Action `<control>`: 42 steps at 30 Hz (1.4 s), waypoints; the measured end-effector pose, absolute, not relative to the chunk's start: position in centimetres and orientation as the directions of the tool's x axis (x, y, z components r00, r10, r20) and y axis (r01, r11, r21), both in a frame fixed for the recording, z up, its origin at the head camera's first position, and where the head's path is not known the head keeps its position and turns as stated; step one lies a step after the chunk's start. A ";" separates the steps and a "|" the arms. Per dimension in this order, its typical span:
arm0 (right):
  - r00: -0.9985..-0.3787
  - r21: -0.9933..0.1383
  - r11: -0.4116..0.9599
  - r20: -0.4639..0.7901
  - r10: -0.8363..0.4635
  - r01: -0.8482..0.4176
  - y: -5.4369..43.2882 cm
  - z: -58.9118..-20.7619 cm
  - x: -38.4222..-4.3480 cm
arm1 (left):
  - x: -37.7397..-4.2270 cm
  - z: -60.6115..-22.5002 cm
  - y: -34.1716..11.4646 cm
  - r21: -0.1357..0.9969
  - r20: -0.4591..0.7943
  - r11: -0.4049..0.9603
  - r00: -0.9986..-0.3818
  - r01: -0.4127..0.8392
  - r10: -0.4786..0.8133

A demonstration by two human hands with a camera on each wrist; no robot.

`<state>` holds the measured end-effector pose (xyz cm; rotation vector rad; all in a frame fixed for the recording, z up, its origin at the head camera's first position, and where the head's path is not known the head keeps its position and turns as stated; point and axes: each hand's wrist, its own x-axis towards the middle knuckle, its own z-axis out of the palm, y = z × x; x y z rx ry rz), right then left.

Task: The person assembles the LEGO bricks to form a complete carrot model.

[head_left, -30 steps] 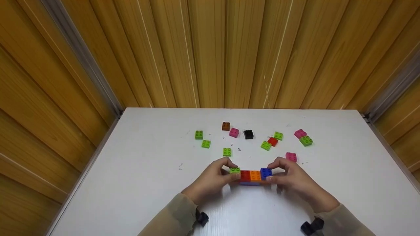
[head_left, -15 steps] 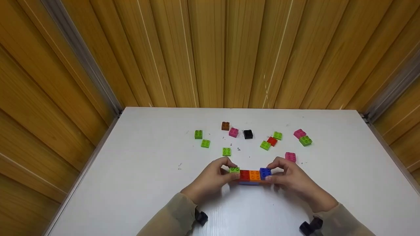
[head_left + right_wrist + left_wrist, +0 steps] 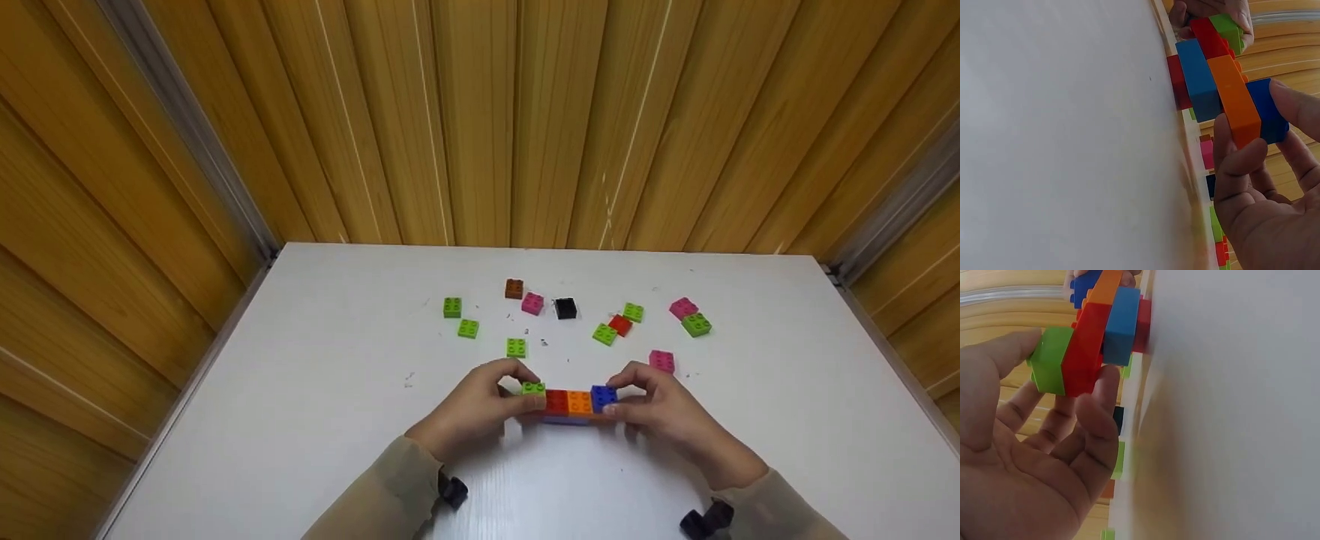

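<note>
A structure of toy building bricks stands on the white table between my two hands. Its upper part has a green brick (image 3: 533,388) on the left end and a dark blue brick (image 3: 604,398) on the right end. Beneath them a red brick (image 3: 1085,349) and an orange brick (image 3: 1235,98) lie end to end. Under these sits a light blue brick (image 3: 1196,79), and a red brick (image 3: 1179,83) is lowest. My left hand (image 3: 478,409) pinches the green brick between thumb and fingers. My right hand (image 3: 670,418) pinches the dark blue brick, other fingers curled below the orange one.
Loose bricks lie beyond the hands: several green ones (image 3: 516,347), a brown one (image 3: 514,289), a black one (image 3: 565,308), a red one (image 3: 619,325) and pink ones (image 3: 661,361). Wood-patterned panels (image 3: 480,120) surround the white table (image 3: 300,360).
Both hands keep the same hold on the brick structure. The whole head view has shifted slightly; the bricks show no clear movement on the table.
</note>
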<state>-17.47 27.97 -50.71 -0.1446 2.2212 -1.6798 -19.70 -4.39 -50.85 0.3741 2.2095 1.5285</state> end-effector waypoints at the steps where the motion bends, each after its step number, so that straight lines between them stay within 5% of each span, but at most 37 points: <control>1: -0.934 -0.948 0.292 -0.214 -0.286 0.128 28.0 -50.7 -17.5 | -20.0 -50.8 -4.6 0.934 -0.193 0.356 -0.867 -0.019 0.459; 6: -0.932 -0.953 0.275 -0.208 -0.296 0.126 27.9 -50.6 -17.6 | -21.4 -50.5 -6.0 0.929 -0.193 0.370 -0.880 -0.022 0.434; 15: -0.927 -0.953 0.258 -0.232 -0.295 0.157 27.9 -50.9 -17.4 | -25.2 -50.9 -8.6 0.922 -0.156 0.373 -0.982 -0.105 0.109; 23: -0.928 -0.953 0.257 -0.235 -0.289 0.162 27.8 -50.7 -17.3 | -28.5 -52.0 -9.8 0.927 -0.120 0.350 -0.990 -0.137 -0.070; 42: -0.928 -0.936 0.291 -0.275 -0.251 0.198 27.6 -50.6 -17.5 | -32.2 -52.4 -10.6 0.837 -0.162 0.520 -0.985 -0.169 -0.059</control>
